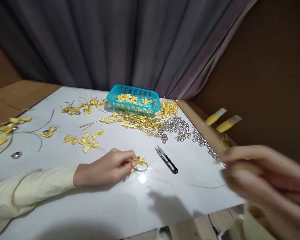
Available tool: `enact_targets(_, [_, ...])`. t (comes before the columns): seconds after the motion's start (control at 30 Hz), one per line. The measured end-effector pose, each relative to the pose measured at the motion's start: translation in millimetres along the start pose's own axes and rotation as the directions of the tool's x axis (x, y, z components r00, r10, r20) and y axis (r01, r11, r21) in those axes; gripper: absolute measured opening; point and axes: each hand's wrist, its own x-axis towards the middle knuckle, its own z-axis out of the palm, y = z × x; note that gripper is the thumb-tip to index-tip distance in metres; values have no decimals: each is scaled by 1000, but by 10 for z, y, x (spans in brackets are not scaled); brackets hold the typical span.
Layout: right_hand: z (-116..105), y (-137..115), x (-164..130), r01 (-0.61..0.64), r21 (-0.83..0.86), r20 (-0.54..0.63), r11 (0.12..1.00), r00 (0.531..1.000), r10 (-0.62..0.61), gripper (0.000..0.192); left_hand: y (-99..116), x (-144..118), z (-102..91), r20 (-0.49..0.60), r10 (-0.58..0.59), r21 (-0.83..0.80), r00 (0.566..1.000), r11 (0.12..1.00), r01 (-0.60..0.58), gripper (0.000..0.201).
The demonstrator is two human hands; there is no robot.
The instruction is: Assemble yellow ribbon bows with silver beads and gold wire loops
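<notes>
My left hand (107,166) rests on the white tabletop (115,206) and pinches a small gold wire ring with a yellow bow (139,164) on it. My right hand (262,176) is raised near the table's right edge, blurred, fingers loosely apart; nothing shows in it. A black thread snipper (167,160) lies just right of the ring. Several loose yellow bows (86,140) lie behind my left hand.
A turquoise basket (134,106) holding yellow bows stands at the back. Gold wire pins (140,121) and silver beads (176,126) are piled in front of it. Finished rings with bows (80,106) lie back left. Two yellow tubes (222,121) sit on the right ledge.
</notes>
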Motion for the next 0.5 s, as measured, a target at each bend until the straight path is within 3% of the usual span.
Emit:
enact_targets(0.03, [85, -54, 107, -37, 20, 189, 999, 982, 32, 22, 29, 0, -9, 13, -43, -68, 999, 997, 44, 24])
enact_targets(0.07, [190, -94, 190, -95, 27, 262, 995, 961, 84, 22, 54, 2, -19, 31, -89, -146, 996, 985, 92, 24])
enact_targets(0.13, [429, -117, 279, -103, 80, 355, 991, 933, 68, 17, 84, 10, -38, 75, -166, -297, 983, 938, 181, 25])
enact_targets(0.3, [831, 9, 201, -103, 140, 226, 985, 972, 69, 8, 54, 25, -48, 140, -203, -498, 969, 831, 246, 28])
enact_targets(0.5, [888, -56, 113, -261, 304, 322, 916, 933, 159, 13, 33, 18, -28, 158, -209, -460, 965, 849, 259, 32])
